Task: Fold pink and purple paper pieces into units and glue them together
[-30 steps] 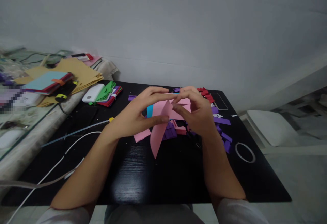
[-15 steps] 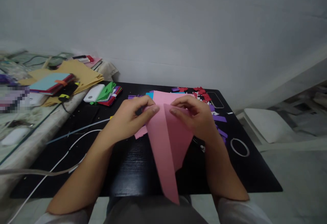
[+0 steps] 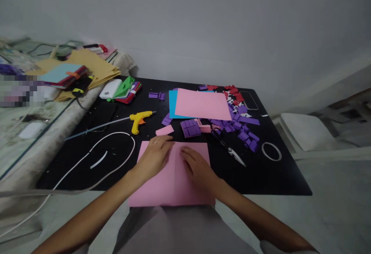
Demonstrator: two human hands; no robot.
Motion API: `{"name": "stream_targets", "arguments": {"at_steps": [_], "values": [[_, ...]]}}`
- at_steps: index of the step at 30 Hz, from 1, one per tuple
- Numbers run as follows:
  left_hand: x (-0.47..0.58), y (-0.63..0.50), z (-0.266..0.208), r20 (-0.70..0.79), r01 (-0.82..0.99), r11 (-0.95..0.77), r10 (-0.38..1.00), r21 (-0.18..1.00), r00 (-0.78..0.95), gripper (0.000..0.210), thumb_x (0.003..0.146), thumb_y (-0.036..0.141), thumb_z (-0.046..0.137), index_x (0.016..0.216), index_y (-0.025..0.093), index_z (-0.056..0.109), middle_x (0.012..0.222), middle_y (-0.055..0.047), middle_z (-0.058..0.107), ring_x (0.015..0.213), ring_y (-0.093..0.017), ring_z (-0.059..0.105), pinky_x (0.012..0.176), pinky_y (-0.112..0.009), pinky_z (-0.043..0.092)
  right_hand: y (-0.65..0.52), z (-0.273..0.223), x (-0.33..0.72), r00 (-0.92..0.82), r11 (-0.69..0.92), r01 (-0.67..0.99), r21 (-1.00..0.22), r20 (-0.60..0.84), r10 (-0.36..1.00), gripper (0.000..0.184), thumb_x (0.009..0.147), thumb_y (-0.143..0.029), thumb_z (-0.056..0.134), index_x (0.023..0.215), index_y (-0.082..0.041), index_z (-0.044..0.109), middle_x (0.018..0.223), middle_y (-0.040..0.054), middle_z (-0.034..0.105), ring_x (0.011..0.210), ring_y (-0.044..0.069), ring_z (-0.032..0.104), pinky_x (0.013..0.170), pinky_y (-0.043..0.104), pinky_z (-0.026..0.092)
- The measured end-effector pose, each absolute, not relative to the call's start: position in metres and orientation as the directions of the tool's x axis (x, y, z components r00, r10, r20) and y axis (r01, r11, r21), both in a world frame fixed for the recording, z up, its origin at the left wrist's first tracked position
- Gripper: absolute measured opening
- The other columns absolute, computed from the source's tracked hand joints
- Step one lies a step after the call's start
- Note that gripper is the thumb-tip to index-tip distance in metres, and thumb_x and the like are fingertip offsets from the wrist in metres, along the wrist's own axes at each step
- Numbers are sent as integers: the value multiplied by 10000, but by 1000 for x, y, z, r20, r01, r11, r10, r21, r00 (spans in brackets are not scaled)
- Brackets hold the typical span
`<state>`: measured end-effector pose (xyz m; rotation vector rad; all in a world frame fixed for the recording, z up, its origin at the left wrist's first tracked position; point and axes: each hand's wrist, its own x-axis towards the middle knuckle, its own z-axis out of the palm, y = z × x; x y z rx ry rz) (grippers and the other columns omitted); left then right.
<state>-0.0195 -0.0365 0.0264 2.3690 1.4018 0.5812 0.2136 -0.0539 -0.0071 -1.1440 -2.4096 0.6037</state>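
Head view: we have both hands laid on a creased pink sheet (image 3: 174, 192), which lies at the near edge of a black table (image 3: 275, 178) and reaches a little past that edge toward us. Our left hand (image 3: 155, 155) rests on the sheet's left half, fingers loosely stretched and slightly bent, with the tips by the sheet's far edge. Our right hand (image 3: 200, 170) rests on the right half, fingers nearly straight, close together and unclenched, pointing toward the left hand. We cannot tell how hard either one presses. Just beyond the sheet's far edge we see a small pink slip (image 3: 164, 130) and a purple paper block (image 3: 190, 128); farther beyond the sheet, a second pink paper (image 3: 203, 105) lies over a blue paper (image 3: 172, 107). Past the sheet's far left corner we have a yellow glue gun (image 3: 137, 120), while a white cable (image 3: 87, 155) curves along the table to the sheet's left. Near the sheet's right side are scissors (image 3: 237, 156), and well to the right of it lies a white ring (image 3: 280, 155). Beyond the sheet, off to the right, we see loose purple pieces (image 3: 248, 138), with red scraps (image 3: 237, 98) farther away.
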Motion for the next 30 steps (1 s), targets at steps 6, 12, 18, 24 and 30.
{"name": "stream_targets", "arguments": {"at_steps": [6,12,18,24,30], "values": [[-30,-69,-9,212,765,-570,822,300,529,468,1094,273,471,1547,169,530,1584,-139,580,1496,-319,525,1252,-568,426,-47,-6,210,-630,579,675,-458,51,775,653,927,-85,455,1578,-32,477,1666,202,463,1585,335,375,1303,568,363],[-26,-72,-18,186,814,-529,848,242,496,594,1105,431,451,1613,122,443,1680,-157,442,1545,-344,459,1270,-567,402,-49,-4,201,-590,539,747,-389,-15,807,638,1001,-176,448,1629,-69,412,1725,148,386,1604,354,314,1280,564,362],[-19,-75,-20,179,833,-509,860,217,478,575,1118,395,401,1611,102,442,1689,-154,428,1557,-341,441,1279,-575,378,-55,-13,200,-574,557,766,-320,49,817,589,1076,-269,421,1643,-111,395,1731,131,378,1626,335,295,1318,595,262],[-19,-75,-22,177,838,-492,870,235,461,565,1116,379,401,1614,115,442,1690,-144,434,1564,-327,430,1293,-552,352,-50,-14,201,-583,560,751,-350,47,811,619,1018,-184,419,1628,-79,412,1717,148,398,1634,334,282,1324,596,259],[-21,-73,-18,177,819,-505,863,271,474,589,1103,389,418,1635,136,411,1676,-137,462,1560,-311,437,1301,-543,339,-43,-20,198,-655,632,639,-438,121,746,741,897,-83,414,1636,-54,365,1698,176,424,1627,274,313,1333,554,285]]}}
